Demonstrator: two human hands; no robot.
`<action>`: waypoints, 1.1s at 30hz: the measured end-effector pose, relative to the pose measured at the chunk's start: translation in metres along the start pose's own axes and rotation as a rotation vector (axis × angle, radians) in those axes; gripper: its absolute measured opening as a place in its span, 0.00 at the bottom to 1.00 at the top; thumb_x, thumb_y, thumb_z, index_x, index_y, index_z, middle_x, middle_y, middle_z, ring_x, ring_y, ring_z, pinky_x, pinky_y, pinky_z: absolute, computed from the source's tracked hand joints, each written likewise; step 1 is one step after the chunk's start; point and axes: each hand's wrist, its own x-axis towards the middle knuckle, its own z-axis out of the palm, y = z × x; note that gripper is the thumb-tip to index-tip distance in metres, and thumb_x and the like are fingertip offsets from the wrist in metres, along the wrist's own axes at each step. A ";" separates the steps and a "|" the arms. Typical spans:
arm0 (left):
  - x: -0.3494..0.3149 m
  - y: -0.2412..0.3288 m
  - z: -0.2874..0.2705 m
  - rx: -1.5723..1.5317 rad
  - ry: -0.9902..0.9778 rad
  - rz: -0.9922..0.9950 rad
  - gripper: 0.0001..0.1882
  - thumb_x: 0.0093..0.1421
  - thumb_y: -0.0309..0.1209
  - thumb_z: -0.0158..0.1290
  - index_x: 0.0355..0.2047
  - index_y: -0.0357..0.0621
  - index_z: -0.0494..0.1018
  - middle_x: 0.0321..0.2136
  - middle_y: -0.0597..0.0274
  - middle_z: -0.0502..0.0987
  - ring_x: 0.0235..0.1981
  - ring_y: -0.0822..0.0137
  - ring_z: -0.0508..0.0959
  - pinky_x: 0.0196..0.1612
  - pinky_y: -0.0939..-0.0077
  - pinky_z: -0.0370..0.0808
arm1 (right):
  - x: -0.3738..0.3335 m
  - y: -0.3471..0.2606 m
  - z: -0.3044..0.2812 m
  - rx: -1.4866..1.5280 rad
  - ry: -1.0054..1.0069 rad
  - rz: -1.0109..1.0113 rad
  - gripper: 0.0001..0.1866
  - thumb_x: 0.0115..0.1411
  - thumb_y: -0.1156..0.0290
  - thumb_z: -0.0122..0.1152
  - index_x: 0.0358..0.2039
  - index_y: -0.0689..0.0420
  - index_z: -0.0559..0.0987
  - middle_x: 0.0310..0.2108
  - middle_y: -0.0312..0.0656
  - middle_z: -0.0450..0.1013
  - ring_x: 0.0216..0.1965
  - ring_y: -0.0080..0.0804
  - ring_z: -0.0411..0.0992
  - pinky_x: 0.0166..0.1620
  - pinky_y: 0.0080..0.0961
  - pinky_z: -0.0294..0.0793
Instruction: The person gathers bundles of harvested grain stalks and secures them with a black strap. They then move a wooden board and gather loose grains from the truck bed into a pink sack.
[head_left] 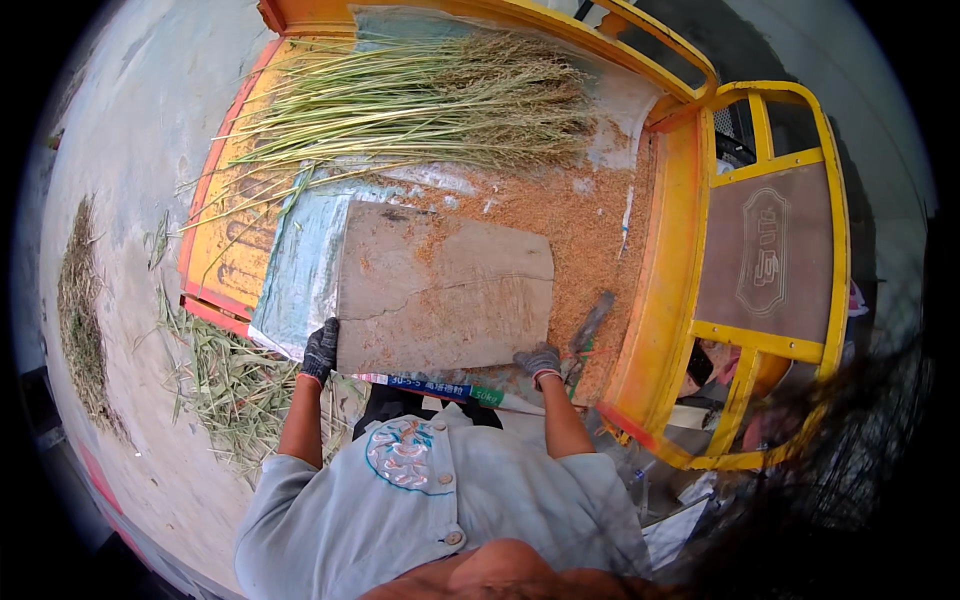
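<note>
A flat grey-brown board (445, 300) with a long crack across it lies over the bed of a yellow cart. Its near left corner is gripped by my left hand (320, 349), in a dark knit glove. At the near right corner, my right hand (541, 362), gloved in grey, is closed on the edge. Small orange-brown grains are scattered over the board's surface. More loose grain (590, 235) covers the sheet beyond and to the right of it. Past the board's far edge lies a thick bundle of green stalks (400, 105), its brownish seed heads pointing right.
Yellow metal rails (835, 270) close off the cart's right side. A pale blue plastic sheet (283, 270) lines the bed. One slim dark grey object (595, 320) rests in the grain near my right hand. Cut leaves (235, 390) and dry stalks (83, 320) litter the floor at left.
</note>
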 end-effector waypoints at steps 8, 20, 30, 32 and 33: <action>-0.134 0.195 0.057 0.292 -0.210 0.635 0.21 0.48 0.44 0.56 0.26 0.33 0.74 0.20 0.48 0.75 0.23 0.54 0.75 0.29 0.66 0.70 | -0.014 0.031 -0.039 0.507 -0.255 -0.014 0.32 0.50 0.54 0.57 0.51 0.62 0.67 0.51 0.50 0.67 0.49 0.42 0.67 0.48 0.33 0.68; -0.185 0.259 0.142 0.481 -0.052 0.882 0.25 0.43 0.48 0.59 0.15 0.38 0.66 0.14 0.50 0.64 0.18 0.49 0.66 0.23 0.61 0.62 | -0.072 0.028 0.018 1.938 -0.503 0.255 0.12 0.56 0.53 0.50 0.32 0.47 0.68 0.21 0.37 0.68 0.23 0.36 0.69 0.24 0.35 0.71; -0.164 0.293 0.153 0.011 -0.375 0.599 0.37 0.47 0.47 0.59 0.50 0.32 0.63 0.41 0.47 0.73 0.38 0.62 0.75 0.42 0.71 0.72 | -0.078 -0.004 -0.023 2.288 -0.656 0.096 0.25 0.55 0.45 0.51 0.44 0.51 0.71 0.37 0.36 0.74 0.35 0.32 0.74 0.32 0.26 0.76; -0.147 0.274 0.147 0.333 -0.054 0.661 0.40 0.45 0.46 0.61 0.50 0.28 0.61 0.43 0.45 0.72 0.42 0.62 0.73 0.46 0.71 0.70 | -0.074 -0.010 -0.017 2.223 -0.652 0.159 0.28 0.53 0.40 0.49 0.43 0.49 0.72 0.37 0.34 0.74 0.33 0.31 0.74 0.30 0.27 0.76; -0.141 0.271 0.142 0.286 -0.068 0.618 0.41 0.44 0.45 0.62 0.50 0.28 0.61 0.43 0.44 0.71 0.43 0.62 0.72 0.47 0.71 0.69 | -0.069 -0.015 -0.016 2.198 -0.641 0.180 0.29 0.52 0.37 0.48 0.43 0.49 0.72 0.37 0.33 0.74 0.32 0.30 0.73 0.28 0.28 0.76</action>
